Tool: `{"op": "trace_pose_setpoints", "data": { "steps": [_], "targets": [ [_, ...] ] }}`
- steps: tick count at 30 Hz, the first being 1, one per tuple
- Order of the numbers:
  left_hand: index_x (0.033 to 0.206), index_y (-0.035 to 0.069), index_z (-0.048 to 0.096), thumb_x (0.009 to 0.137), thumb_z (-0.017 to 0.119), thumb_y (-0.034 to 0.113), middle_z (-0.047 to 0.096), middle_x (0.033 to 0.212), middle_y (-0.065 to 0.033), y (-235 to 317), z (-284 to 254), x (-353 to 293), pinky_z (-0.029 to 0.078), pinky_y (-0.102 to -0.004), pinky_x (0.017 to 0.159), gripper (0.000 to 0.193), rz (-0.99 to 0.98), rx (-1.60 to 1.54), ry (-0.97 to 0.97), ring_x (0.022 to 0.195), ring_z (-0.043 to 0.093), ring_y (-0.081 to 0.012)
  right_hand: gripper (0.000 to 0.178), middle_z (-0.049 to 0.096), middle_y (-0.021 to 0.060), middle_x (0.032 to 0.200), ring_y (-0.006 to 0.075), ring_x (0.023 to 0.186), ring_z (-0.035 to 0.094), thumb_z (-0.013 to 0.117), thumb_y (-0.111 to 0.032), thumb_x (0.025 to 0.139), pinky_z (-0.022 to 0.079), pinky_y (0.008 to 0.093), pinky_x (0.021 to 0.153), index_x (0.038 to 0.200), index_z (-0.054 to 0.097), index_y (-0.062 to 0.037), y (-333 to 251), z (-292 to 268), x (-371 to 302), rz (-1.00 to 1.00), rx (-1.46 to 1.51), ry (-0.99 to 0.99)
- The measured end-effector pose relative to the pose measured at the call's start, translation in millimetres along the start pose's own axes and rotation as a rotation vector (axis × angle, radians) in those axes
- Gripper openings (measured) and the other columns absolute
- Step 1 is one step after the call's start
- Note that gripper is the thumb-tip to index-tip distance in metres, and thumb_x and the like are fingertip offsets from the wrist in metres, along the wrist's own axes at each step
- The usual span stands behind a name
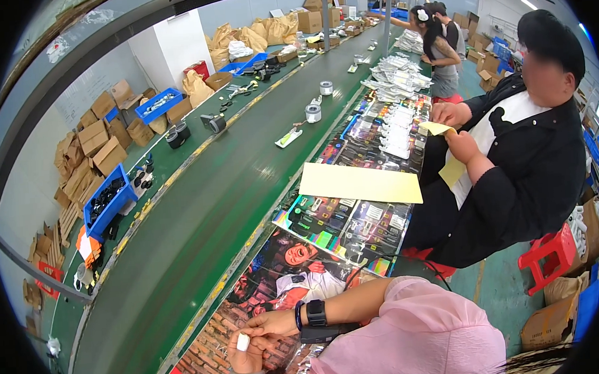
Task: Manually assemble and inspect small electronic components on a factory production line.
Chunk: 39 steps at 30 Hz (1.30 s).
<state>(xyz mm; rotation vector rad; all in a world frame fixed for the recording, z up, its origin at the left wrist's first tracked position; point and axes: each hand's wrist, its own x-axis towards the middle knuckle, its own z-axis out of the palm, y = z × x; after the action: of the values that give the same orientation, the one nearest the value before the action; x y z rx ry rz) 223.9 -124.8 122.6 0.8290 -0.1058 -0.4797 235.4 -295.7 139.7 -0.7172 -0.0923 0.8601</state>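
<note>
My left hand (pixel 249 359) is at the bottom of the view, palm up, with a small white rounded piece (pixel 243 342) in its fingers. The piece has a pale yellowish top; its exact kind is too small to make out. My right hand (pixel 274 323) comes in from the right, its thumb and fingers pinched at the top of that same piece. Both hands are over the near end of a worktop covered with printed sheets (pixel 304 268), one showing a brick pattern. Dark bands circle both my wrists.
A green conveyor belt (pixel 212 191) runs along the worktop, carrying small gadgets (pixel 313 112). A yellow sheet (pixel 360 182) and a pile of white packets (pixel 395 77) lie farther along. Beside me a co-worker (pixel 514 155) holds yellow paper. Blue bins (pixel 107 200) stand across the belt.
</note>
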Motion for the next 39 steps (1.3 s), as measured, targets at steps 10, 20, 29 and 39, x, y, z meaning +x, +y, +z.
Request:
{"op": "trace_pose_setpoints", "data": {
  "steps": [10,20,29,39],
  "targets": [
    [0.104,-0.006,0.051,0.094,0.049,0.015,0.062,0.098,-0.0279,0.2,-1.0,0.8,0.057,-0.04,0.059,0.024,0.019,0.005,-0.028,0.067,0.065,-0.0335,0.029,0.048,-0.0004,0.068,0.0115,0.059,0.051,0.04,-0.018,0.099,0.044,0.0264,0.06,0.123,0.042,-0.0014,1.3,-8.7,3.2,-0.001,-0.12,-0.045],
    [0.103,-0.006,0.051,0.094,0.049,0.016,0.062,0.098,-0.0275,-0.6,-0.7,-0.8,0.057,-0.0428,0.06,0.024,0.013,0.013,-0.021,0.066,0.066,-0.0335,0.03,0.047,-0.0011,0.067,0.0104,0.058,0.051,0.041,-0.02,0.099,0.043,0.0255,0.06,0.124,0.041,-0.0026,-2.5,0.3,-2.2,0.009,-0.059,-0.01],
    [0.104,-0.006,0.051,0.094,0.049,0.016,0.062,0.098,-0.0278,-2.3,-1.8,0.9,0.057,-0.0422,0.059,0.024,0.01,-0.002,-0.038,0.067,0.066,-0.0337,0.031,0.048,-0.0012,0.068,0.0098,0.058,0.051,0.041,-0.02,0.099,0.043,0.0254,0.061,0.124,0.041,-0.0017,-3.5,1.1,-3.9,0.002,-0.08,0.013],
    [0.104,-0.007,0.05,0.094,0.049,0.016,0.062,0.098,-0.0278,-0.5,-3.4,1.0,0.057,-0.0414,0.059,0.025,0.0,0.009,-0.017,0.066,0.065,-0.0335,0.031,0.047,-0.0004,0.068,0.0101,0.058,0.051,0.041,-0.018,0.099,0.043,0.0262,0.062,0.125,0.041,-0.0014,-3.4,1.2,-2.1,-0.005,-0.073,0.016]
  ]
}}
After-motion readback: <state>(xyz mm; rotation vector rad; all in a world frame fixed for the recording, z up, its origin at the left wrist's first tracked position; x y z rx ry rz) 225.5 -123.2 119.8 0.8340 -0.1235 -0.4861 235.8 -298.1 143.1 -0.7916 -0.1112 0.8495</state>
